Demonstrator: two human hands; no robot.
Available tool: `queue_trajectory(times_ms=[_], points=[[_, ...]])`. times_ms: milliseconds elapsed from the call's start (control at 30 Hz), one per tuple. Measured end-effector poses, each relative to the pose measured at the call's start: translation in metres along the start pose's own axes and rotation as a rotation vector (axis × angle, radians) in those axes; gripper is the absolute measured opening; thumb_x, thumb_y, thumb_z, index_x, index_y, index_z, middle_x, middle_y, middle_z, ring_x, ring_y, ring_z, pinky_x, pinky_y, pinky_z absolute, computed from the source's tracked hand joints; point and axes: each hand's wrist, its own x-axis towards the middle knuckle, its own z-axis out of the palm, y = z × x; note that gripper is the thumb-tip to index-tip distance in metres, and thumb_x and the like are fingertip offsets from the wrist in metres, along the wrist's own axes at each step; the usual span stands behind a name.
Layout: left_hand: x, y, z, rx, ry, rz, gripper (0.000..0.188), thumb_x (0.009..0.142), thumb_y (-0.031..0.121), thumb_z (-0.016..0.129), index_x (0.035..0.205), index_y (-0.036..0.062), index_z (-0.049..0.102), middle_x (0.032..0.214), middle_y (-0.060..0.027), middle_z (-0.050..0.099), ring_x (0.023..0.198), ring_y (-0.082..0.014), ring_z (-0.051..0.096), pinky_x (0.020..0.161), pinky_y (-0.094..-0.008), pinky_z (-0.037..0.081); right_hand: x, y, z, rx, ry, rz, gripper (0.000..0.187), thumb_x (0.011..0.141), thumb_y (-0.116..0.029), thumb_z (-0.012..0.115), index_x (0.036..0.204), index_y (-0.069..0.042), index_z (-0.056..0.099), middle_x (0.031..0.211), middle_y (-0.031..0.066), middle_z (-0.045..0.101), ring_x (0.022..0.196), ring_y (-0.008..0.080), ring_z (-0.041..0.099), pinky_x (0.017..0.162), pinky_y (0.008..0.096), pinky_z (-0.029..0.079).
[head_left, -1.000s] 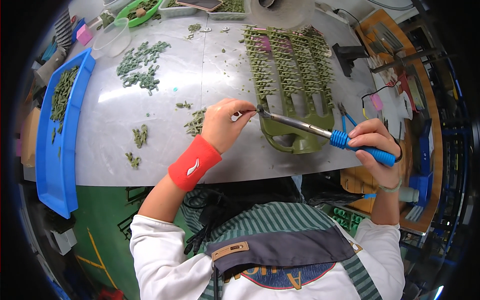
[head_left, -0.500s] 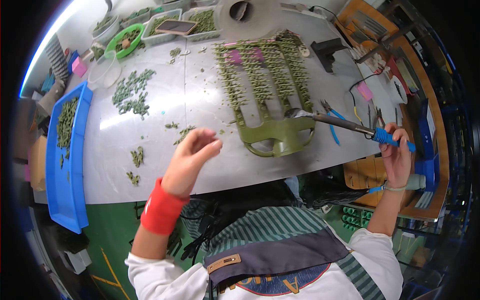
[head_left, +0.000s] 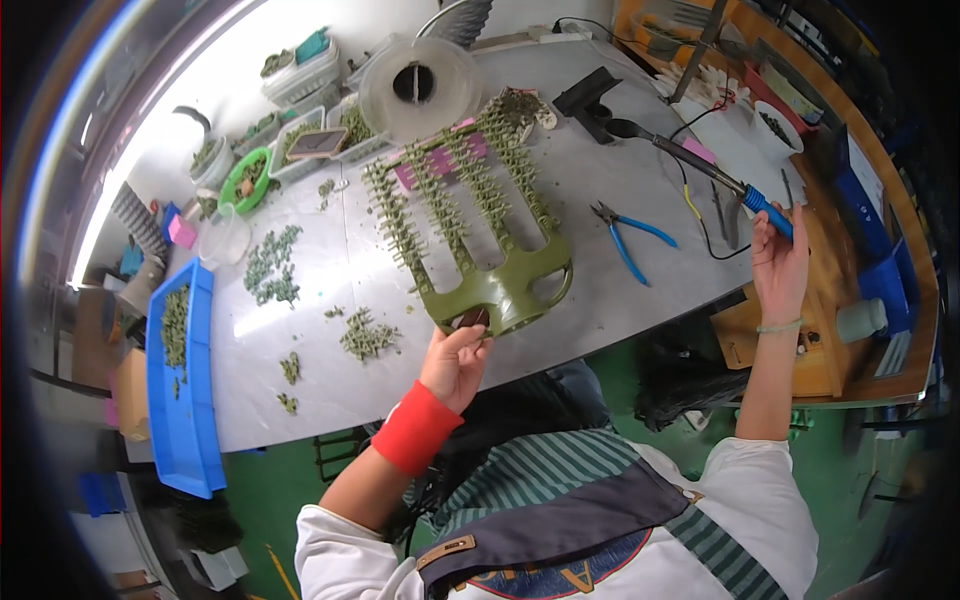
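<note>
An olive-green frame lies on the metal table, with several upright bars bearing rows of small leaf-like pieces. My left hand, below a red wristband, is closed on the frame's near handle edge. A dark reddish patch shows at its fingertips. In my right hand is a soldering iron with a blue grip, its fingers closed round it. The iron's wide dark tip is apart from the frame, near a black stand. Blue-handled cutting pliers lie between frame and right hand.
Loose green pieces lie left of the frame. Beyond are teal pieces, a green bowl, clear tubs and a large transparent roll. A blue tray stands at the table's left edge. A cable crosses the right side.
My left hand has moved right and taken hold of the frame's handle. The soldering iron has left the frame and moved toward the black stand. More loose pieces show in the pile left of the frame.
</note>
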Motion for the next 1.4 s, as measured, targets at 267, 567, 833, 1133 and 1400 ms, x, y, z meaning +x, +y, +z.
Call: queue_trajectory(times_ms=[267, 567, 833, 1133, 1400], points=[[-0.008, 0.015, 0.019, -0.080, -0.061, 0.133, 0.054, 0.079, -0.013, 0.048, 0.126, 0.0111, 0.045, 0.122, -0.0062, 0.050, 0.113, -0.0251, 0.054, 0.090, -0.0331, 0.048, 0.026, 0.005, -0.022, 0.039, 0.009, -0.093, 0.033, 0.095, -0.021, 0.060, 0.104, 0.011, 0.055, 0.080, 0.0157, 0.063, 0.076, 0.0211, 0.067, 0.069, 0.0251, 0.059], [-0.114, 0.112, 0.081, 0.333, -0.139, 0.687, 0.049, 0.093, 0.033, 0.045, 0.130, 0.0022, 0.049, 0.130, -0.0116, 0.055, 0.115, -0.0267, 0.055, 0.098, -0.0423, 0.044, 0.054, 0.009, -0.040, 0.073, 0.013, -0.123, 0.035, 0.094, -0.021, 0.061, 0.104, 0.012, 0.054, 0.076, 0.0155, 0.063, 0.077, 0.0222, 0.067, 0.074, 0.0262, 0.059], [-0.116, 0.090, 0.153, 1.568, -0.324, 0.756, 0.077, 0.062, 0.047, 0.085, 0.112, 0.0011, 0.048, 0.098, -0.0140, 0.056, 0.089, -0.0268, 0.054, 0.081, -0.0374, 0.043, 0.058, 0.026, -0.048, 0.080, 0.024, -0.165, 0.035, 0.097, -0.025, 0.058, 0.103, 0.009, 0.055, 0.087, 0.0161, 0.064, 0.083, 0.0206, 0.066, 0.081, 0.0272, 0.057], [0.000, 0.011, 0.138, 2.201, -0.314, 0.958, 0.072, 0.060, 0.055, 0.079, 0.093, -0.0002, 0.046, 0.067, -0.0068, 0.052, 0.087, -0.0255, 0.043, 0.083, -0.0379, 0.033, 0.051, 0.054, -0.037, 0.117, 0.003, -0.097, 0.027, 0.092, -0.023, 0.067, 0.100, 0.003, 0.061, 0.093, 0.0134, 0.065, 0.085, 0.0193, 0.065, 0.085, 0.0272, 0.056], [0.050, -0.001, 0.138, 2.340, -0.251, 0.772, 0.071, 0.060, 0.055, 0.079, 0.092, -0.0001, 0.049, 0.064, -0.0063, 0.057, 0.088, -0.0248, 0.045, 0.087, -0.0363, 0.032, 0.050, 0.055, -0.029, 0.074, 0.044, -0.094, 0.027, 0.091, -0.022, 0.067, 0.100, 0.003, 0.062, 0.093, 0.0145, 0.065, 0.084, 0.0171, 0.065, 0.083, 0.0250, 0.057]])
